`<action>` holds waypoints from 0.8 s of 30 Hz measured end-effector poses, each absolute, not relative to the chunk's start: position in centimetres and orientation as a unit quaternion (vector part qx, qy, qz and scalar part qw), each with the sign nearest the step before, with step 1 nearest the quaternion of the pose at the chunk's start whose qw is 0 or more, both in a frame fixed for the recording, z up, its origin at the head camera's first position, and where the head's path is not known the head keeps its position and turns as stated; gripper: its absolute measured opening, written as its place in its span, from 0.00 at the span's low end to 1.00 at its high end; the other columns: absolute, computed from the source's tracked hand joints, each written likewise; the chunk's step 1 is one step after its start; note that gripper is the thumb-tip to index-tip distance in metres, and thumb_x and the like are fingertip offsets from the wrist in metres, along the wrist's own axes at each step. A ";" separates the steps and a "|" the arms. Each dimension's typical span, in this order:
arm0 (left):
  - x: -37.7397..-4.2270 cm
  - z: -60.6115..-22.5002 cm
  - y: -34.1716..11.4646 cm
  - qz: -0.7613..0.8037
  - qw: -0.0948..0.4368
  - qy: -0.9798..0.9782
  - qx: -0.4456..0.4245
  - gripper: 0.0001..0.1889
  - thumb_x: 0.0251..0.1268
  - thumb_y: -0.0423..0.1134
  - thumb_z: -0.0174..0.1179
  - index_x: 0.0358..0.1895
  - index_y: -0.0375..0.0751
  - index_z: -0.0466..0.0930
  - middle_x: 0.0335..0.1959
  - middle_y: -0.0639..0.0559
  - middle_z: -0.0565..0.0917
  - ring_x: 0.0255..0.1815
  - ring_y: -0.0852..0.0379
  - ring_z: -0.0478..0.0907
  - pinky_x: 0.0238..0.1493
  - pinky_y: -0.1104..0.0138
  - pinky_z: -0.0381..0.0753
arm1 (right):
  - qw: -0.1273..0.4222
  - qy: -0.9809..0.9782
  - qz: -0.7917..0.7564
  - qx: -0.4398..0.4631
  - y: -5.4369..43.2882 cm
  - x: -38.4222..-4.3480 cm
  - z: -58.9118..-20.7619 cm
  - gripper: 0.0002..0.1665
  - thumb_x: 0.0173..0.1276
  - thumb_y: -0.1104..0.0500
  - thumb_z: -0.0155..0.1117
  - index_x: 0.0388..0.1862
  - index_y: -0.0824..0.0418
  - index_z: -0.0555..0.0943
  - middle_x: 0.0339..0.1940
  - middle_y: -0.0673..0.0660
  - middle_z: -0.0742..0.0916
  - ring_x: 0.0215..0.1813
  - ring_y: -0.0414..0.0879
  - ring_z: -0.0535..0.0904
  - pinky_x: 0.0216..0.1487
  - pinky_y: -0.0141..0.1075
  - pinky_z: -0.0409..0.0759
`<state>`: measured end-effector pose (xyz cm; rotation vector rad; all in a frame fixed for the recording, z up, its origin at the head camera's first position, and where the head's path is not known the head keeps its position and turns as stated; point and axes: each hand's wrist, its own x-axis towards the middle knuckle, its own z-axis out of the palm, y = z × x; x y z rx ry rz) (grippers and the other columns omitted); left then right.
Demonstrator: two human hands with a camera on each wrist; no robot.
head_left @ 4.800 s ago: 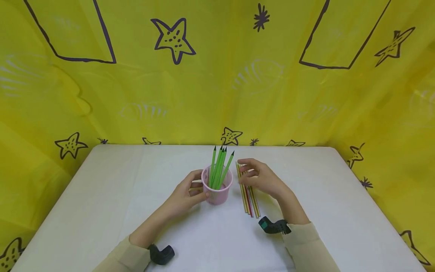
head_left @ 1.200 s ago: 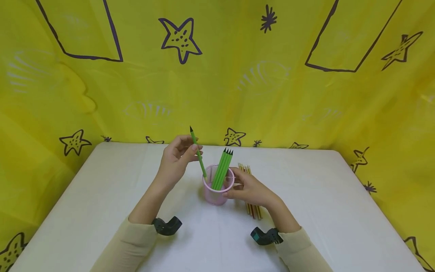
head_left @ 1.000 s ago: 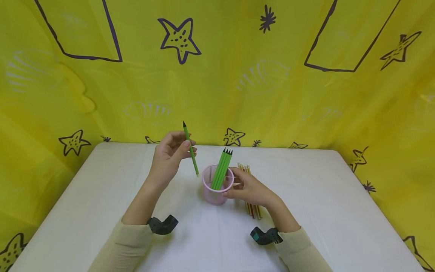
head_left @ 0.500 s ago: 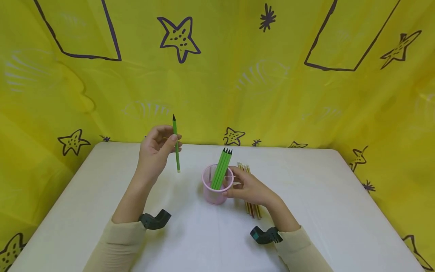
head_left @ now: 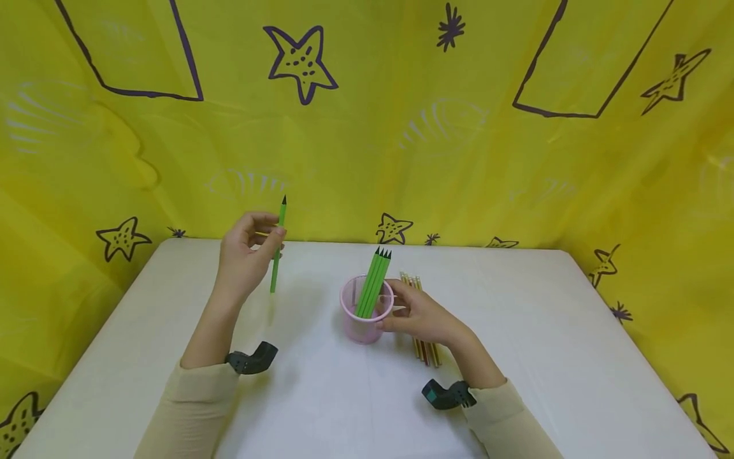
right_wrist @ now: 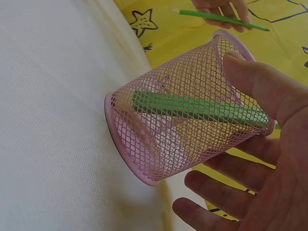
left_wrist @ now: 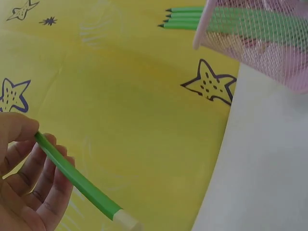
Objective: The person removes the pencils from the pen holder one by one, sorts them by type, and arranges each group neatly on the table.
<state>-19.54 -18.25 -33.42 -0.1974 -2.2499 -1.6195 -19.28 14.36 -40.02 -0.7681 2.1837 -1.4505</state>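
Observation:
Between thumb and fingers, my left hand (head_left: pixel 246 252) pinches a green pencil (head_left: pixel 278 248) by its middle. It is upright, black tip up, above the table left of the cup; the left wrist view shows its pale lower end. A pink mesh pencil cup (right_wrist: pixel 159 144) stands upright at the table's middle. My right hand (head_left: pixel 421 313) grips it from the right, thumb at the rim and fingers at the far side. Inside lean several green pencils (head_left: pixel 374 284), black tips up and tilted right.
Several gold pencils (head_left: pixel 436 355), with a red one among them, lie on the white table (head_left: pixel 516 306) right of the cup, partly hidden under the right hand. Behind the table hangs a yellow cloth (head_left: pixel 355 159) with starfish drawings.
My left hand first held the cup, then took one green pencil from it and carried it left, turning it upright. My right hand moved from the gold pencils to the cup.

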 end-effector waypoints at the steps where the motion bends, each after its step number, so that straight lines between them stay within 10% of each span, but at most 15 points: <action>1: -19.7 -33.6 -18.4 -0.566 0.175 -0.802 -0.071 0.16 0.73 0.40 0.58 0.56 0.35 0.75 0.44 0.43 0.81 0.34 0.62 0.81 0.36 0.72 0.86 | 0.204 0.783 -0.520 -0.274 14.4 -19.3 -40.0 0.44 0.63 0.58 0.74 0.75 0.54 0.64 0.68 0.55 0.77 0.70 0.57 0.73 0.69 0.50 0.75; 24: -21.1 -36.5 -21.4 -0.444 0.059 -0.893 -0.035 0.19 0.75 0.48 0.55 0.58 0.41 0.75 0.48 0.41 0.82 0.42 0.45 0.81 0.38 0.63 0.83 | 0.201 0.782 -0.522 -0.275 14.4 -19.2 -39.8 0.43 0.63 0.58 0.74 0.74 0.55 0.65 0.68 0.55 0.77 0.70 0.58 0.73 0.68 0.51 0.75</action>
